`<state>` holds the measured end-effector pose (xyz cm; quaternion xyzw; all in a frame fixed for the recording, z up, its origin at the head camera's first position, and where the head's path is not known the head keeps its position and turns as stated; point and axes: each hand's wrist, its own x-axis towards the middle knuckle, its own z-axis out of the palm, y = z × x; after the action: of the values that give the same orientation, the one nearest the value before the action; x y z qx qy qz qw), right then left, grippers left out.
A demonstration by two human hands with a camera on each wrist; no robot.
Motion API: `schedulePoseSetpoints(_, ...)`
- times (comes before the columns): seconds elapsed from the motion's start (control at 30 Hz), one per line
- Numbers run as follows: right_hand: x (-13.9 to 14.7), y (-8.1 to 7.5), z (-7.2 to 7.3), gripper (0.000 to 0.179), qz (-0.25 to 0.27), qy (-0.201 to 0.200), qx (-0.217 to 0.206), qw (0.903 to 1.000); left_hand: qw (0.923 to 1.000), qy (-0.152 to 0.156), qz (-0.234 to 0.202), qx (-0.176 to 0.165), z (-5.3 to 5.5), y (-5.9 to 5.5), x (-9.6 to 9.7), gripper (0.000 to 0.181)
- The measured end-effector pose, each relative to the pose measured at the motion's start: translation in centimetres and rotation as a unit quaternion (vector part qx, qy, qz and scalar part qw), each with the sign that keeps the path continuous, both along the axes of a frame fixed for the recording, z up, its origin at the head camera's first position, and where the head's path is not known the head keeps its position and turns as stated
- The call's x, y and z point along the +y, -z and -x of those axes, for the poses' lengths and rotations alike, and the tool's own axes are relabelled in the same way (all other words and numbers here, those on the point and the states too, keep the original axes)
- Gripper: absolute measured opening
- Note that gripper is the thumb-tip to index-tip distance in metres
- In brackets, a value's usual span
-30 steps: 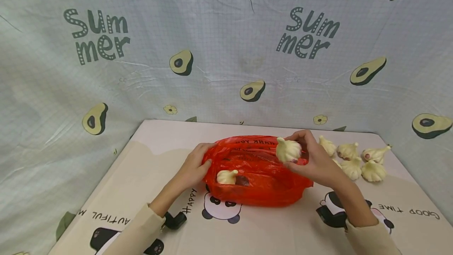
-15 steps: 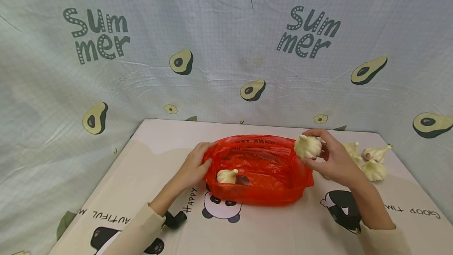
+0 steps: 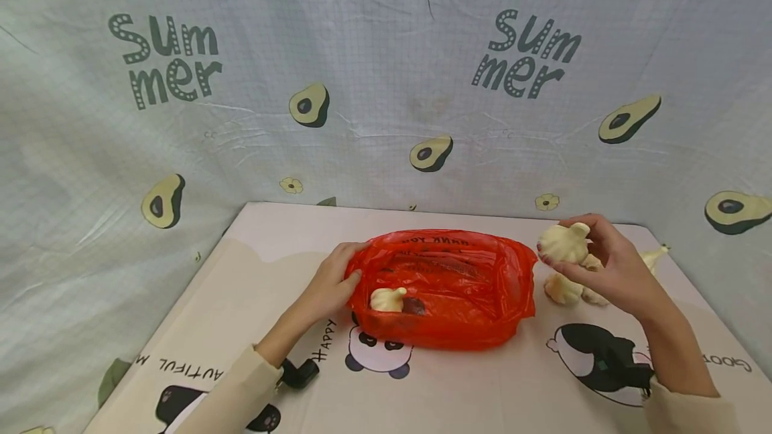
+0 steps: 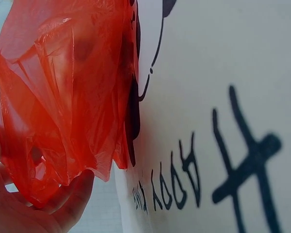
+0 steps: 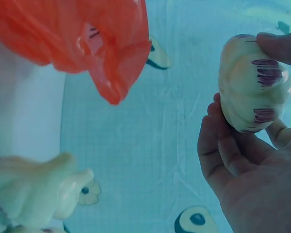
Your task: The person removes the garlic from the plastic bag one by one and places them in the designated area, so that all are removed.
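Note:
A red plastic bag (image 3: 470, 333) lies on its side on the table, mouth spread wide, and one garlic bulb (image 3: 388, 300) rests inside at the left. My left hand (image 3: 328, 286) grips the bag's left edge; the left wrist view shows its fingers (image 4: 77, 199) bent round the gathered plastic. To the right of the bag, my right hand (image 3: 624, 276) holds another garlic bulb (image 3: 562, 244) in the air between thumb and fingers. In the right wrist view this bulb (image 5: 247, 87) shows purple streaks. Several more garlic bulbs (image 3: 563, 288) sit behind and below the right hand, partly hidden by it.
The table cover (image 3: 458, 394) bears panda prints and lettering. Behind it hangs a pale cloth (image 3: 362, 173) printed with avocados. One bulb (image 3: 654, 257) shows past the right wrist, near the table's right edge.
My right hand has carried its garlic bulb rightward, from over the bag's mouth to above the other bulbs, and the bulb has turned. The left hand stays at the bag.

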<state>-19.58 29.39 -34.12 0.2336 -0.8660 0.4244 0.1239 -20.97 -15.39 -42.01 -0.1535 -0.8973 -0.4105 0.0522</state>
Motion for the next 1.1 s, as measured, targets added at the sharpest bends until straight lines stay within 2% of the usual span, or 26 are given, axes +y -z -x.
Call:
schedulePoseSetpoints(0.2, 2.2, 0.3, 0.2, 0.076, -0.01, 0.024, -0.006, 0.9996, 1.0, -0.004, 0.001, 0.001, 0.0, 0.2, -0.1, 0.052)
schedulePoseSetpoints(0.47, 4.9, 1.0, 0.4, 0.052, -0.039, 0.047, -0.035, 0.9975, 1.0, -0.007, 0.0, -0.004, -0.1, 0.1, 0.0, 0.052)
schedulePoseSetpoints(0.77, 7.1, 2.2, 0.1, 0.049, -0.047, 0.043, -0.075, 0.9951, 1.0, -0.004, 0.005, 0.003, 0.1, 0.2, 0.0, 0.052)
schedulePoseSetpoints(1.1, 8.4, 4.0, 0.3, 0.054, -0.11, 0.035, -0.135, 0.9841, 1.0, 0.004, 0.001, 0.004, 0.1, 0.3, -0.2, 0.052)
